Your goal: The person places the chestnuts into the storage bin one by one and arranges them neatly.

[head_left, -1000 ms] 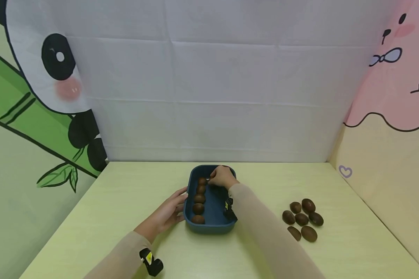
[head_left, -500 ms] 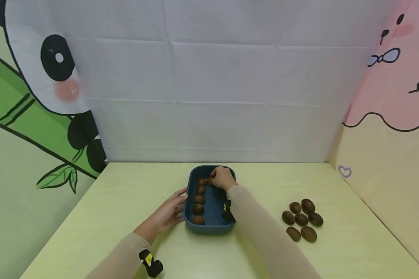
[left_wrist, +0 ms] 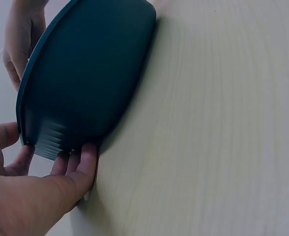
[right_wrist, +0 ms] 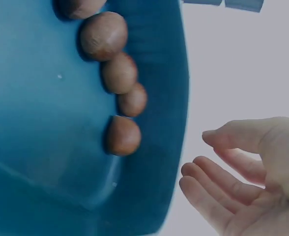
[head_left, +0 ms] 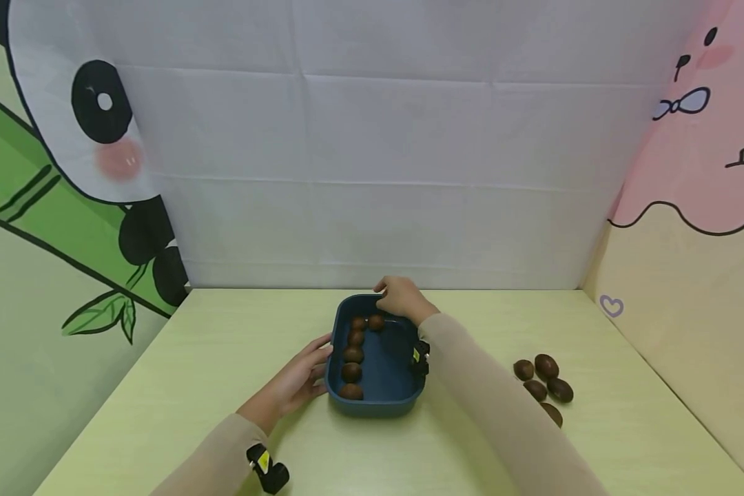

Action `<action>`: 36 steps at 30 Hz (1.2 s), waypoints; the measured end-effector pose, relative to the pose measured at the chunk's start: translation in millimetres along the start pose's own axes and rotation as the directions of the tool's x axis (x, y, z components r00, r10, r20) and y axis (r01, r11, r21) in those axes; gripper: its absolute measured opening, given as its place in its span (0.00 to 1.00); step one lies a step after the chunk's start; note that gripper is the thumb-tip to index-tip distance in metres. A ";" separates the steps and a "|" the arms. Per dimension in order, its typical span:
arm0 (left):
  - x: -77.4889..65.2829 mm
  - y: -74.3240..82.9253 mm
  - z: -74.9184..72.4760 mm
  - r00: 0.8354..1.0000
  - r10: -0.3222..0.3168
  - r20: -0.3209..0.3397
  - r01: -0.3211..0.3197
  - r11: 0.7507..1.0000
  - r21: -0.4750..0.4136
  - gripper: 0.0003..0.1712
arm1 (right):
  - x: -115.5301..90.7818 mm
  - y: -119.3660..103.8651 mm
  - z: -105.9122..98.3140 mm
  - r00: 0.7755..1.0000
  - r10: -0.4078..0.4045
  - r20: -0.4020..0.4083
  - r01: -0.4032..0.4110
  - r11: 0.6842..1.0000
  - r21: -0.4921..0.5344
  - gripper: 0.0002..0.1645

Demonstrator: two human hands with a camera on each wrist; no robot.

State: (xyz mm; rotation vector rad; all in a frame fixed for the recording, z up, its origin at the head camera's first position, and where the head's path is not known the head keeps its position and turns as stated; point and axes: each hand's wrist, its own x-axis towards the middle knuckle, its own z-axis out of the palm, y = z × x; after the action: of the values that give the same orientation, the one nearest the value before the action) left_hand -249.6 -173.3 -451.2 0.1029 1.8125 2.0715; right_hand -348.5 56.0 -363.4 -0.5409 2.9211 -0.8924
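A deep blue rectangular box (head_left: pixel 384 372) stands on the table, its narrow end towards me. Inside, several smooth, round brown nuts (head_left: pixel 353 354) form a line down the left side. One more nut (head_left: pixel 376 322) lies to the right of the farthest one, close beside it. My left hand (head_left: pixel 294 379) rests its fingers against the box's left wall; the left wrist view shows the fingertips (left_wrist: pixel 88 152) along the outer side. Over the far rim is my right hand (head_left: pixel 403 297), fingers apart and holding nothing, as the right wrist view confirms.
Several loose brown nuts (head_left: pixel 536 390) lie on the table to the right, partly covered by the right sleeve (head_left: pixel 502 406). A white cloth (head_left: pixel 397 172) hangs behind the table. Cartoon-printed panels (head_left: pixel 688 262) flank both sides.
My right hand has let go of the nut at the far end of the box and moved up and slightly right, over the rim. My left hand has stayed at the box's side.
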 end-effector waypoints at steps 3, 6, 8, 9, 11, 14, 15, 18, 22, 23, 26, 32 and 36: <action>-0.1 0.1 -0.1 1.000 0.001 0.007 -0.001 1.000 -0.002 0.35 | -8.2 -0.7 -10.3 0.999 -0.035 -0.002 0.035 0.999 0.014 0.17; -0.4 0.3 0.0 1.000 0.001 0.010 -0.001 1.000 -0.003 0.35 | -18.4 2.4 -18.2 0.997 -0.080 0.002 0.080 0.996 0.024 0.17; -0.7 0.4 0.0 1.000 0.003 0.011 -0.003 1.000 -0.002 0.35 | -26.2 6.6 -22.7 0.994 -0.110 0.004 0.110 0.994 0.014 0.17; -0.7 0.4 -0.2 1.000 0.003 0.010 -0.003 1.000 -0.001 0.34 | -30.5 9.2 -24.9 0.993 -0.121 0.004 0.121 0.993 0.011 0.17; -0.9 0.4 -0.6 1.000 0.004 0.004 -0.004 1.000 -0.002 0.34 | -39.3 15.3 -29.0 0.991 -0.134 0.009 0.134 0.991 0.007 0.17; -1.1 0.1 -1.6 1.000 0.003 0.003 -0.003 1.000 -0.003 0.34 | -54.1 25.5 -37.0 0.989 -0.151 0.012 0.151 0.989 0.002 0.17; -1.1 0.0 -1.9 1.000 0.003 0.002 -0.003 1.000 -0.002 0.34 | -58.7 29.7 -39.5 0.988 -0.156 0.010 0.156 0.988 0.001 0.17; -0.8 -0.3 -2.9 1.000 0.004 0.001 -0.004 1.000 -0.004 0.34 | -72.7 42.9 -48.0 0.986 -0.164 0.001 0.164 0.986 -0.008 0.16; -0.6 -0.2 -3.0 1.000 0.005 0.001 -0.005 1.000 -0.002 0.35 | -91.5 63.1 -57.5 0.990 -0.138 -0.001 0.137 0.990 -0.028 0.15; -0.7 -0.2 -2.9 1.000 0.005 0.002 -0.005 1.000 0.001 0.35 | -96.4 68.6 -59.7 0.991 -0.131 0.005 0.131 0.991 -0.034 0.15; -1.0 0.2 -2.0 1.000 0.002 0.007 -0.002 1.000 0.002 0.35 | -110.6 86.0 -63.6 0.994 -0.105 0.018 0.106 0.993 -0.049 0.14; -1.7 0.9 -0.5 1.000 -0.003 0.013 0.003 1.000 0.000 0.35 | -142.6 116.4 -65.6 0.997 -0.042 0.072 0.044 0.998 -0.034 0.13; -1.6 0.6 -0.5 1.000 -0.001 0.007 0.001 1.000 0.005 0.35 | -163.3 133.8 -64.3 0.997 -0.008 0.082 0.012 0.999 -0.044 0.14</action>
State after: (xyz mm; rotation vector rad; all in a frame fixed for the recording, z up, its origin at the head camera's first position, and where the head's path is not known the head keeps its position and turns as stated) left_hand -248.4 -174.4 -450.4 0.1104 1.8130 2.0635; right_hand -246.6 249.3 -393.4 -0.5805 2.8736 -0.7880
